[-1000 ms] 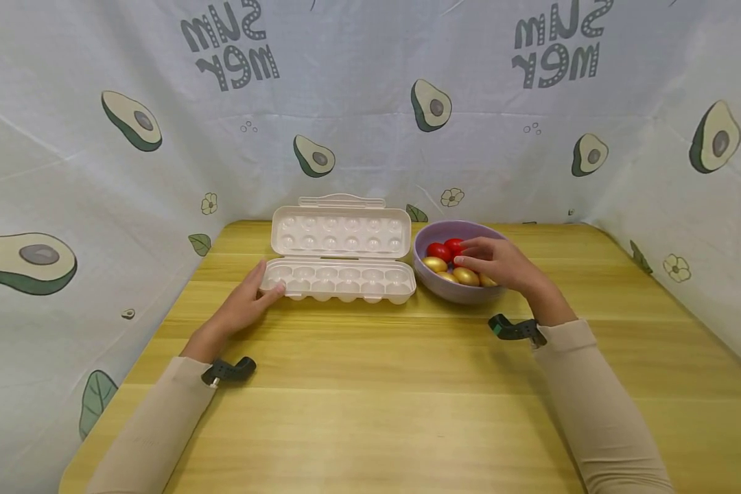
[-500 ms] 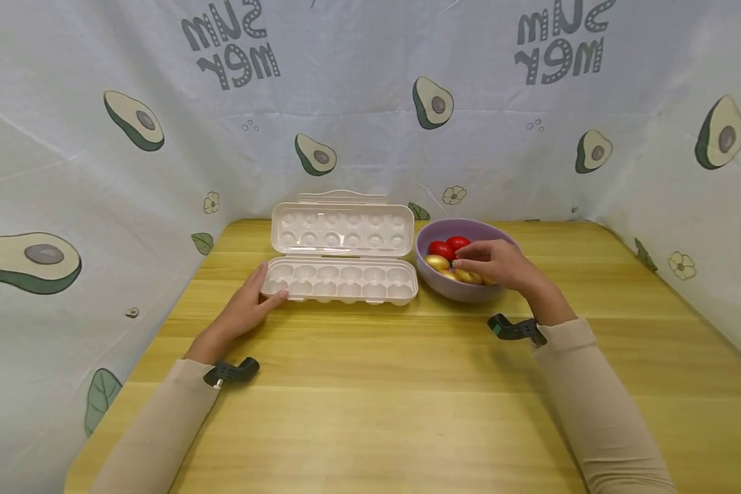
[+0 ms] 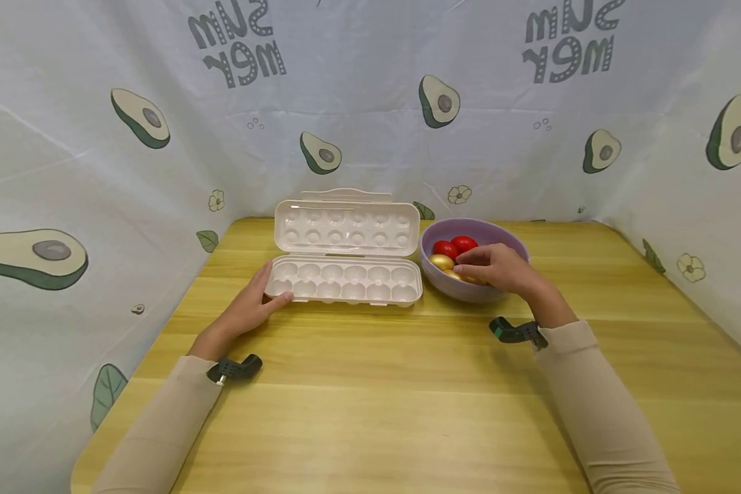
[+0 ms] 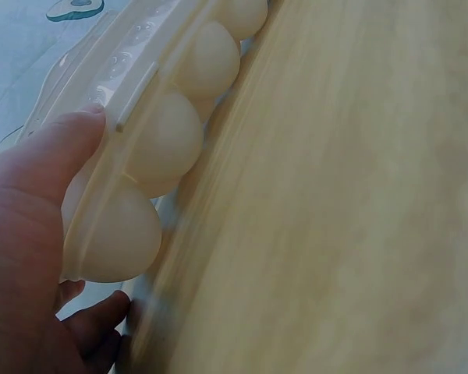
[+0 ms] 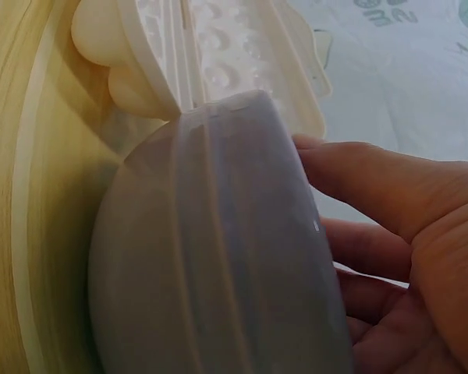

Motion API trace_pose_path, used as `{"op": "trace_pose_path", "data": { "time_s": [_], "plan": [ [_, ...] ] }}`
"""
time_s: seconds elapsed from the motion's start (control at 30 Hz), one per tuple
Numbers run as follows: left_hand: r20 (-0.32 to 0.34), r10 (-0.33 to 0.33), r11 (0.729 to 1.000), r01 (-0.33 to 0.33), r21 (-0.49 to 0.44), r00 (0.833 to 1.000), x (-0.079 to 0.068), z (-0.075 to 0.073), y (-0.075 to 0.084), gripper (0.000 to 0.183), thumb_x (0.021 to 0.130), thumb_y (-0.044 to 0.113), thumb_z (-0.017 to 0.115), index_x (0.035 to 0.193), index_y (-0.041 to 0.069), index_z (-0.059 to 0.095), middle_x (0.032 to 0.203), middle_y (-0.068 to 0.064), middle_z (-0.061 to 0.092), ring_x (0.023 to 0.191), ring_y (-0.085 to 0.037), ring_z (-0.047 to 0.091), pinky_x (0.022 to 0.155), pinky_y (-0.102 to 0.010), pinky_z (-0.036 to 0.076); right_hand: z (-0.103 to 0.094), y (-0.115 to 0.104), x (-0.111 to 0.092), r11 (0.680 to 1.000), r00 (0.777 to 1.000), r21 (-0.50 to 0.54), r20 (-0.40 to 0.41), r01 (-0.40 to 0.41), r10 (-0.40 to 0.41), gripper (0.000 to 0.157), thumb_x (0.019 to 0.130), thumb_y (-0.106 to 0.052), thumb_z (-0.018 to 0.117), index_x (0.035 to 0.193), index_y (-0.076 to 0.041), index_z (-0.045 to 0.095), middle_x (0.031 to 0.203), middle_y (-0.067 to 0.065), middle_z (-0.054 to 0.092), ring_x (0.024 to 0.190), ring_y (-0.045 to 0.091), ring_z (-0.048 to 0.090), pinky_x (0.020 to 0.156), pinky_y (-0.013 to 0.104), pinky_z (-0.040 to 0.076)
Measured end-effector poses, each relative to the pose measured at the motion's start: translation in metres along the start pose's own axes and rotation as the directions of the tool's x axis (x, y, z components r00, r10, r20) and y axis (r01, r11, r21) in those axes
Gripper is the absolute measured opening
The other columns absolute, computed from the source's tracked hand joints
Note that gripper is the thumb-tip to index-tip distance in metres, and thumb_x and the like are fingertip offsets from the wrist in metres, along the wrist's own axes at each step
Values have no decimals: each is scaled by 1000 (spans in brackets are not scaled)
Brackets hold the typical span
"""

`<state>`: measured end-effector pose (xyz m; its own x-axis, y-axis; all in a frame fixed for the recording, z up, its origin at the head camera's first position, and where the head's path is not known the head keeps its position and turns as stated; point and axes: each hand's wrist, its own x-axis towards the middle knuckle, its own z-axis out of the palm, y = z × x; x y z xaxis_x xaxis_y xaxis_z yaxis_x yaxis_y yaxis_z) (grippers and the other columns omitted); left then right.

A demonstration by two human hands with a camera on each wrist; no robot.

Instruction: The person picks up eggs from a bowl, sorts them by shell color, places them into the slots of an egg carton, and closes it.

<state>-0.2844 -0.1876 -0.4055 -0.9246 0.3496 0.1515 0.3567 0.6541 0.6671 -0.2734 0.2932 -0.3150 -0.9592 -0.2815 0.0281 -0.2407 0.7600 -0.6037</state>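
Note:
A pale plastic egg carton [image 3: 346, 280] stands with its lid raised toward the backdrop; its round cups hold nothing. My left hand [image 3: 250, 302] grips the carton's left end. In the left wrist view, the thumb [image 4: 82, 140] lies on the front rim and the other fingers are around the end. Beside the carton is a purple bowl [image 3: 519, 257] with red eggs [image 3: 465, 243] and gold eggs [image 3: 441, 261]. My right hand [image 3: 497, 266] reaches into it, over the gold eggs. The bowl wall [image 5: 218, 257] hides the fingertips in the right wrist view, so a hold is uncertain.
Both things stand near the back of a wooden table [image 3: 370, 405]. Behind it and along its sides hangs a white cloth backdrop [image 3: 370, 82] printed with avocados. The carton's right end is close to the bowl.
The right hand dips slightly lower over the gold eggs, covering more of them. The left hand stays at the carton's end. The whole head view has shifted slightly.

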Motion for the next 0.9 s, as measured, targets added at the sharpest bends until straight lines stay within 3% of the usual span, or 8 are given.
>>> {"op": "trace_pose_path", "data": {
  "time_s": [0.27,0.57,0.9],
  "plan": [
    [0,-22,1000,22,19,1000,0,0,0,93,95,47,56,153,-2,2,160,-20,5,146,-37,9,116,-53,11,1,5,2,1000,1000,-8,-6,10,-10,44,89,-38,70,116,-3,69,106,11,69,93,25,55,76,31,48],
    [-7,-6,1000,6,-2,1000,2,0,-1,93,95,46,57,153,-2,3,159,-22,6,145,-39,9,115,-55,11,8,9,6,996,1000,-84,-11,20,-21,37,88,-32,72,112,-3,72,108,13,70,98,29,56,86,38,46],
    [-8,-14,1000,14,-7,1000,1,0,-1,92,95,45,58,154,-1,3,159,-22,8,145,-40,11,115,-56,12,9,4,5,994,999,-93,24,50,-48,36,90,-25,70,115,0,69,111,15,69,100,29,57,90,41,48]
  ]
}}
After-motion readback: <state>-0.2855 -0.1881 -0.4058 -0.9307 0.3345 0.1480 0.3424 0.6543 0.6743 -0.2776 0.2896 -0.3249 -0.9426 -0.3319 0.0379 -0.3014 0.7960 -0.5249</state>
